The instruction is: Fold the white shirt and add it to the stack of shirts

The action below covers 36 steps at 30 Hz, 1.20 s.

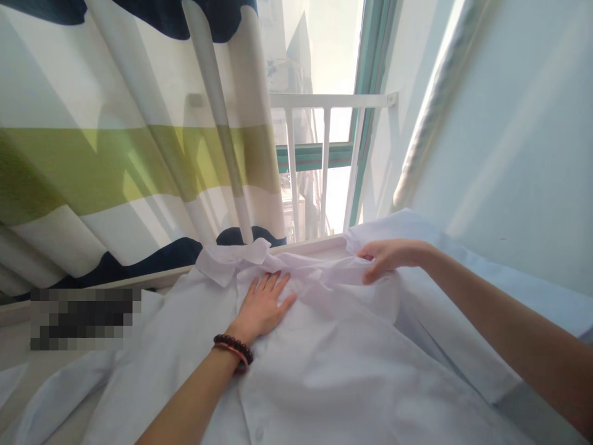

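A white collared shirt point(324, 364) lies spread out in front of me, its collar point(231, 256) pointing toward the window. My left hand point(264, 306) lies flat on the shirt just below the collar, fingers stretched out; a dark bead bracelet point(234, 349) circles that wrist. My right hand point(386, 256) pinches a bunched fold of the shirt's fabric near the right shoulder, thumb under, fingers over it.
A striped curtain point(115, 154) in white, green and navy hangs at the left. Behind the shirt are a window with a white railing point(324, 102) and a pale wall point(509, 154) at the right. A blurred patch point(83, 318) sits at the left.
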### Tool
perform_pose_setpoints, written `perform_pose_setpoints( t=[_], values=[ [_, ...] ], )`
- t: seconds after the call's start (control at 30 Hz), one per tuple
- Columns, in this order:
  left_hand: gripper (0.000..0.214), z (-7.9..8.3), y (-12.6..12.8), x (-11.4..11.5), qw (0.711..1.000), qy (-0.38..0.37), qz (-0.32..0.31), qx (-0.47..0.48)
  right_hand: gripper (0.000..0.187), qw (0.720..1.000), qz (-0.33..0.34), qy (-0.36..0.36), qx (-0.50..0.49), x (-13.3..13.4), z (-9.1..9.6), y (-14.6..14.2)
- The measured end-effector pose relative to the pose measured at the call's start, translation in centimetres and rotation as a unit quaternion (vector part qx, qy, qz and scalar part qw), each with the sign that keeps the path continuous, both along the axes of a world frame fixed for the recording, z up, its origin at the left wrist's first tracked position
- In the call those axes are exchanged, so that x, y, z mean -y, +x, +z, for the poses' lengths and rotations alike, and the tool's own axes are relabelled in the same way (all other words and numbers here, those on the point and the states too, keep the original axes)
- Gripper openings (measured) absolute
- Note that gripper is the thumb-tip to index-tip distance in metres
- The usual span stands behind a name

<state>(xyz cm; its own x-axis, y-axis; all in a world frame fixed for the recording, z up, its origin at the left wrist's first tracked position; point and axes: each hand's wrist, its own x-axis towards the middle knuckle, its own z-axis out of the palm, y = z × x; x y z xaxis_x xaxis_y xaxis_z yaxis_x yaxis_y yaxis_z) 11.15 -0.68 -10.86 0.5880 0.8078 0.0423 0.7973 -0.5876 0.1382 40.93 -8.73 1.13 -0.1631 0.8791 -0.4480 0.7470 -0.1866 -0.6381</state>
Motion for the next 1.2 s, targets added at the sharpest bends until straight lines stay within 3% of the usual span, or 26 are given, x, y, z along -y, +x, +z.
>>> perform_pose_setpoints(
  t=[0.1,0.2,0.27,0.4,0.5,0.6,0.67,0.73,0.8,0.87,0.93,1.03,1.1,1.2],
  values=[
    [0.065,0.4,-0.4,-0.8,1.0,-0.002,0.007,-0.01,0.015,0.99,-0.005,0.01,0.139,0.7,0.7,0.3],
    [0.065,0.6,-0.5,-1.2,1.0,0.003,0.016,-0.018,0.01,0.984,-0.019,0.083,0.158,0.8,1.1,-0.1],
    [0.065,0.5,-0.5,-1.2,1.0,0.005,0.018,-0.019,0.02,0.988,-0.037,0.115,0.098,0.7,1.5,-0.4],
    [0.063,0.6,-0.5,-0.9,1.0,0.014,0.018,-0.019,0.033,0.988,-0.081,0.099,-0.083,0.3,2.6,-1.2],
    [0.061,0.6,-0.6,-0.8,0.999,0.028,0.014,-0.013,0.039,0.973,-0.034,0.101,-0.205,0.2,4.1,-1.6],
    [0.061,0.6,-0.7,-0.7,0.999,0.037,0.013,-0.006,0.062,0.956,0.011,0.121,-0.268,0.2,5.7,-1.4],
    [0.062,0.4,-0.8,-0.7,0.999,0.038,0.013,-0.003,0.067,0.955,0.01,0.172,-0.242,-0.1,6.2,-1.4],
    [0.061,0.2,-0.9,-0.7,0.999,0.045,0.013,0.005,0.058,0.954,-0.021,0.255,-0.153,-0.5,6.0,-1.5],
    [0.06,0.1,-0.9,-0.7,0.998,0.054,0.013,0.012,0.048,0.934,-0.065,0.351,-0.026,-1.1,5.4,-1.9],
    [0.059,0.1,-0.9,-0.6,0.998,0.06,0.014,0.013,0.042,0.906,-0.113,0.4,0.08,-1.7,4.5,-2.5],
    [0.058,0.2,-0.9,-0.5,0.998,0.06,0.016,0.012,0.036,0.906,-0.175,0.368,0.114,-1.9,3.7,-3.0],
    [0.056,0.4,-1.0,-0.1,0.998,0.058,0.019,0.02,0.038,0.94,-0.228,0.241,0.08,-1.9,3.4,-3.1],
    [0.056,0.5,-1.1,0.2,0.998,0.054,0.02,0.022,0.043,0.959,-0.23,0.164,0.003,-1.6,3.8,-2.7],
    [0.062,0.5,-1.4,0.6,0.999,0.041,0.013,0.014,0.028,0.946,-0.242,0.129,-0.171,-1.1,5.0,-1.7]
  ],
)
